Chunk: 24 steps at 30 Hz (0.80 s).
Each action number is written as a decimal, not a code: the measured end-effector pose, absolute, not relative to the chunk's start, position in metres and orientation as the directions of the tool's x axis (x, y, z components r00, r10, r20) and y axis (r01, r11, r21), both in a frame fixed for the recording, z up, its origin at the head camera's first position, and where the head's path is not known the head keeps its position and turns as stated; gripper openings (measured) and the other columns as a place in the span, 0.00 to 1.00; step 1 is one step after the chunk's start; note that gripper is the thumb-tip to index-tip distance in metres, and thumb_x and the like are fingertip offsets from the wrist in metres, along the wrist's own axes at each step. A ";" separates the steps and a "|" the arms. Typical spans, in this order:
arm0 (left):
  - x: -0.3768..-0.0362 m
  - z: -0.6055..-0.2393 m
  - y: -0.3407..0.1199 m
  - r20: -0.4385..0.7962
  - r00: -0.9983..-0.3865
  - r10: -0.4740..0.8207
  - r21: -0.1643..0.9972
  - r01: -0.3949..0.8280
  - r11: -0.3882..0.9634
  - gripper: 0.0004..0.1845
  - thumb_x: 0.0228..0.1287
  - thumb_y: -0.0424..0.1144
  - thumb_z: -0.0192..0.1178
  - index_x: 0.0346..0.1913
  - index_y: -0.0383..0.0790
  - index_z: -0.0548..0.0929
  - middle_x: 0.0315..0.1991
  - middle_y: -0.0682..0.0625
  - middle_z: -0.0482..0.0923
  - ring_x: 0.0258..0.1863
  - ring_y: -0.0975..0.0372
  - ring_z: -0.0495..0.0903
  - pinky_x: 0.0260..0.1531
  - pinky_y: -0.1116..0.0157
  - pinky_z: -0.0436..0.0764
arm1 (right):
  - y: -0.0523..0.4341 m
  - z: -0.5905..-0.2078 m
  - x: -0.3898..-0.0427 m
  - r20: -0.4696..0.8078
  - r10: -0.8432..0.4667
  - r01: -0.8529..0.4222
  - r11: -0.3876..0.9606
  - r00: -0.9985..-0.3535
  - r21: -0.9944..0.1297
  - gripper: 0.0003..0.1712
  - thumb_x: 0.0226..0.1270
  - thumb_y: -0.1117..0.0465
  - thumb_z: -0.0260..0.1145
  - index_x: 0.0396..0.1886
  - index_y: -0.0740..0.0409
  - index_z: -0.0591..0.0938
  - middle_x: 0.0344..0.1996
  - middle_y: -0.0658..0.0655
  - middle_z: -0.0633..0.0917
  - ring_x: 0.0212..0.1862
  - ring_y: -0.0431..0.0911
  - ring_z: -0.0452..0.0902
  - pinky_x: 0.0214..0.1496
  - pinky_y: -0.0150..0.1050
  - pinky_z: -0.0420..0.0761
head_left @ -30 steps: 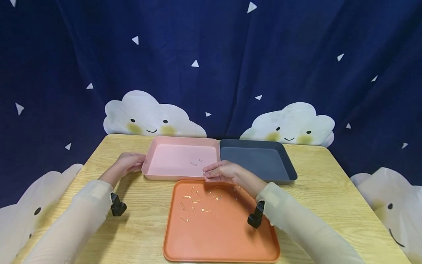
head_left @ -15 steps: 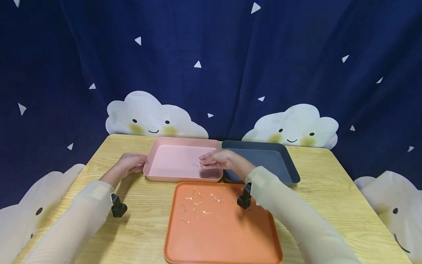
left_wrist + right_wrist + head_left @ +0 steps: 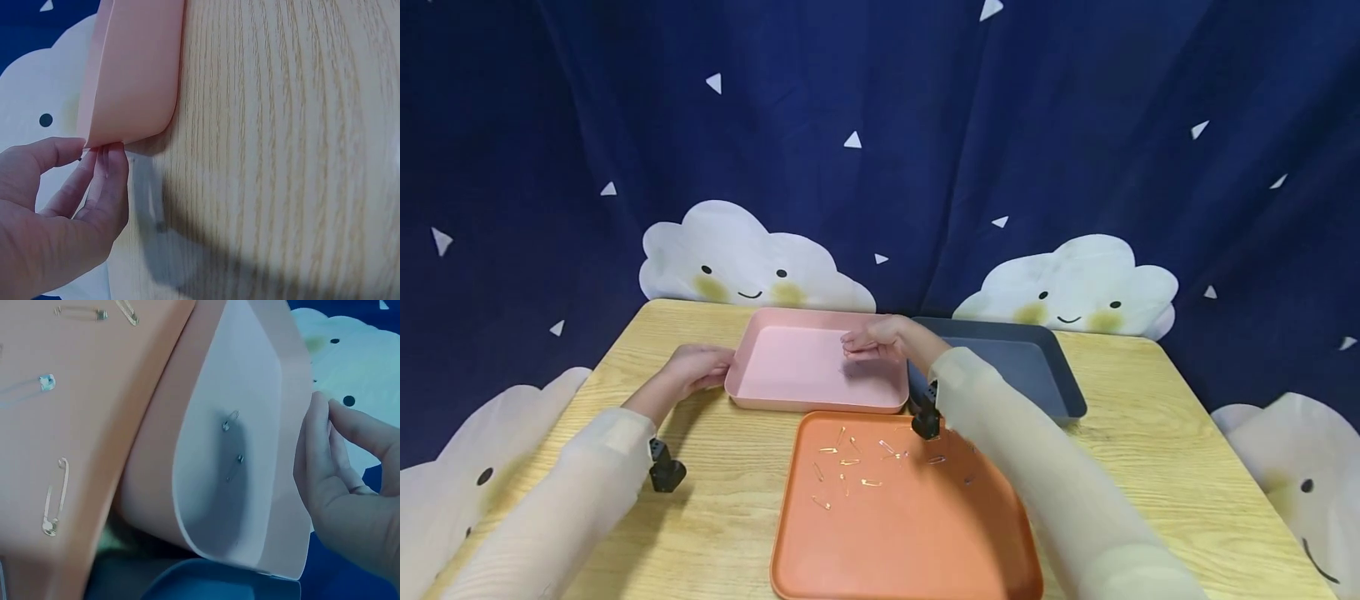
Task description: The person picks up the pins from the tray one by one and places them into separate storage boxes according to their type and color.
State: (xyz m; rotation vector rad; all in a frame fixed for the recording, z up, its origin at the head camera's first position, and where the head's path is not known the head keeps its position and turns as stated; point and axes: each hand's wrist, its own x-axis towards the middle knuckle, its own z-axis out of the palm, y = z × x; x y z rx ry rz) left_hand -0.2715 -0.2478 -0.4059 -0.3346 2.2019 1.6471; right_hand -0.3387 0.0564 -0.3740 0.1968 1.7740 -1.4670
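My left hand (image 3: 696,367) (image 3: 69,206) holds the left corner of the pink tray (image 3: 790,371) (image 3: 134,75), thumb over the rim and fingers against the wall. Above the tray's back right part hovers my right hand (image 3: 872,337) (image 3: 350,481), thumb and forefinger pressed together in a pinch as on a small safety pin, which I cannot make out. Two silver safety pins (image 3: 230,420) lie on the pink tray's floor below that hand. The orange tray (image 3: 910,533) (image 3: 94,437) in front carries several gold safety pins (image 3: 850,461) (image 3: 53,506).
A dark grey tray (image 3: 1011,367) (image 3: 206,581) stands against the pink tray's right side. All three trays rest on a wooden table (image 3: 1150,467) before a blue curtain with cloud shapes. Black wrist cameras (image 3: 664,472) hang under both sleeves.
My right hand has moved from the orange tray's far edge back and a little left to above the pink tray. The left hand has stayed on the tray's corner.
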 end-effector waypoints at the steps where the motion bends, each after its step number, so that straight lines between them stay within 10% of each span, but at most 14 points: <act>1: -0.271 -0.407 -0.248 -0.420 -0.907 0.040 0.877 -0.394 0.275 0.29 0.67 0.36 0.54 0.66 0.21 0.63 0.43 0.48 0.82 0.32 0.76 0.78 0.40 0.76 0.84 | 0.056 -0.377 -0.341 -0.656 -0.351 0.575 0.315 -0.668 -0.755 0.26 0.66 0.76 0.56 0.65 0.68 0.70 0.41 0.56 0.84 0.37 0.40 0.82 0.66 0.36 0.75; 6: -0.271 -0.408 -0.250 -0.392 -0.917 0.071 0.900 -0.367 0.235 0.29 0.67 0.34 0.53 0.65 0.19 0.64 0.33 0.58 0.82 0.32 0.77 0.78 0.38 0.77 0.84 | 0.058 -0.404 -0.365 -0.666 -0.353 0.573 0.340 -0.658 -0.746 0.22 0.57 0.76 0.66 0.54 0.69 0.79 0.48 0.61 0.85 0.46 0.45 0.84 0.53 0.35 0.85; 16: -0.272 -0.404 -0.247 -0.407 -0.912 0.061 0.899 -0.388 0.203 0.27 0.64 0.30 0.53 0.64 0.20 0.65 0.25 0.63 0.79 0.29 0.77 0.78 0.35 0.78 0.83 | 0.048 -0.377 -0.346 -0.685 -0.206 0.516 0.518 -0.699 -0.682 0.21 0.65 0.75 0.59 0.59 0.67 0.77 0.53 0.61 0.82 0.39 0.44 0.80 0.65 0.36 0.78; 24: -0.272 -0.404 -0.245 -0.445 -0.895 0.000 0.850 -0.422 0.315 0.30 0.64 0.35 0.55 0.67 0.25 0.65 0.56 0.39 0.77 0.30 0.78 0.77 0.40 0.77 0.84 | 0.043 -0.381 -0.353 -0.664 -0.176 0.510 0.510 -0.727 -0.693 0.23 0.66 0.73 0.59 0.62 0.64 0.75 0.58 0.62 0.81 0.53 0.48 0.81 0.63 0.38 0.79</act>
